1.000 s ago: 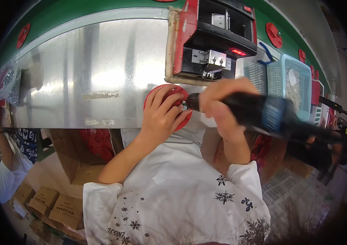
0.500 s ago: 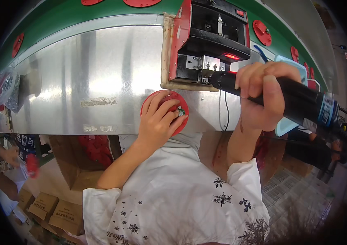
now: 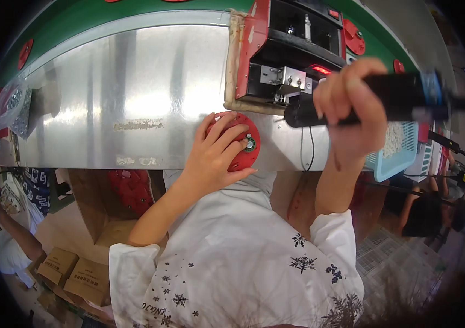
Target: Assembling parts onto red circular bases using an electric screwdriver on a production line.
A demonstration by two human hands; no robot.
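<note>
My left hand point(image 3: 210, 156) lies over a round red plastic disc point(image 3: 249, 159) at the metal table's front edge. Its fingers reach across the top, with the thumb along the near rim. Beside the fingertips, a small green circuit board point(image 3: 250, 144) with a silvery round part shows on the disc. My right hand point(image 3: 355, 101) is wrapped around a black electric screwdriver point(image 3: 304, 112), held nearly level and smeared by motion. The screwdriver's front end is just in front of a red and black screw feeder point(image 3: 287, 52) with a lit red display. Its bit is not clearly visible.
A light blue basket point(image 3: 377, 164) with small white pieces stands right. Red discs point(image 3: 354, 38) lie on the green belt point(image 3: 189, 7) behind. A plastic bag of small metal parts point(image 3: 11, 109) sits far left. Cardboard boxes point(image 3: 87, 281) and other people are beyond the table.
The screwdriver's front end has come away from the feeder's outlet toward me. My left thumb has moved outward to the disc's near rim. The whole view has shifted slightly.
</note>
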